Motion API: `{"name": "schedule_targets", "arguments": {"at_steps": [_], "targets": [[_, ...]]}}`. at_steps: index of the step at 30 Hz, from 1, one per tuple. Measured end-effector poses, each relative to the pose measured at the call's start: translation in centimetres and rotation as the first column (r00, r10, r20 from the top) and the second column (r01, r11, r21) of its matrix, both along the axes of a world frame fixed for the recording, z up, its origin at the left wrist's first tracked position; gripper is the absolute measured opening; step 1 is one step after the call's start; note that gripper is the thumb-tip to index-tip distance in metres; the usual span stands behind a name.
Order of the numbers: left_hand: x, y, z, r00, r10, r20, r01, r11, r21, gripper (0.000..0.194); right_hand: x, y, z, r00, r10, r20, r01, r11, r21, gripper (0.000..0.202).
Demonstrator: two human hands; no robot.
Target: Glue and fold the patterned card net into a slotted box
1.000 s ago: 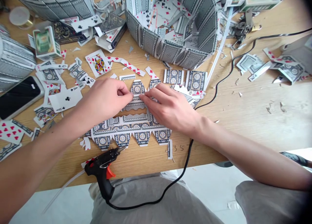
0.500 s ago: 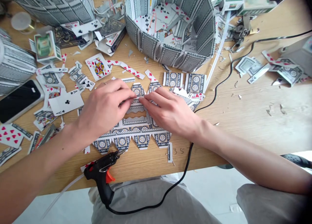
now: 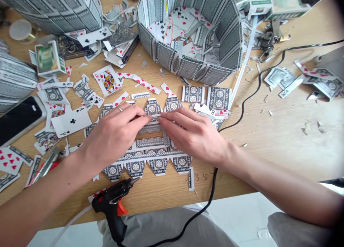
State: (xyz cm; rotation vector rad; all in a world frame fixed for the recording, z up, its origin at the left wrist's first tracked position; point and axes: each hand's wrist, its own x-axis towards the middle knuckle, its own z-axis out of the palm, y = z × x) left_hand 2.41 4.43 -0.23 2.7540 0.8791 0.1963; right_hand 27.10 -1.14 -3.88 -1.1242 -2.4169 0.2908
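Observation:
A flat cut-out panel (image 3: pixel 157 156) of patterned playing-card backs, with tapered tabs along its edges and a wavy-edged opening, lies on the table before me. My left hand (image 3: pixel 118 130) bends over its left side, thumb and forefinger pinched at a narrow card strip (image 3: pixel 156 116). From the other side my right hand (image 3: pixel 192 134) closes its fingertips on the strip's right end, pressing down at the panel's upper edge. The fingers cover part of the strip and panel. Below the panel, a black glue gun (image 3: pixel 111 200) with an orange trigger lies at the table edge, its nozzle near a tab.
An open card-built container (image 3: pixel 193 66) holding card scraps stands behind the panel. Other card-built containers (image 3: pixel 67 14) are at the left, near a phone (image 3: pixel 20 118). Loose cards (image 3: pixel 71 121) and offcuts surround the panel. A black cord (image 3: pixel 243 109) runs along the right.
The camera view has shifted slightly, so things appear lower in the picture. My fingertips are a little farther apart along the strip. The glue gun stays at the table edge.

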Motion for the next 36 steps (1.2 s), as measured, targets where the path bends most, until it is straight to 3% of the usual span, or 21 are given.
{"name": "schedule_targets", "arguments": {"at_steps": [5, 10, 21, 36], "targets": [[0.2, 0.0, 0.3, 0.994, 0.089, 0.056, -0.086, 0.994, -0.062, 0.027, 0.0, -0.4, 0.4, 1.0, -0.013, 0.021, 0.013, 1.0, -0.012, 0.035], [0.4, 0.1, 0.6, 0.988, 0.148, 0.044, -0.147, 0.989, -0.035, 0.018, -0.3, -0.4, 0.9, 0.997, -0.006, 0.074, 0.005, 1.0, 0.011, 0.036], [0.5, 0.2, 0.3, 0.994, 0.089, 0.069, -0.095, 0.992, 0.084, 0.011, -0.1, -0.2, 1.1, 1.0, -0.017, 0.006, 0.017, 1.0, -0.003, 0.032], [0.6, -0.8, 0.6, 0.997, 0.064, -0.036, -0.06, 0.992, 0.112, 0.019, 0.0, 0.0, 1.1, 1.0, -0.004, 0.022, 0.004, 1.0, -0.005, 0.029]]}}
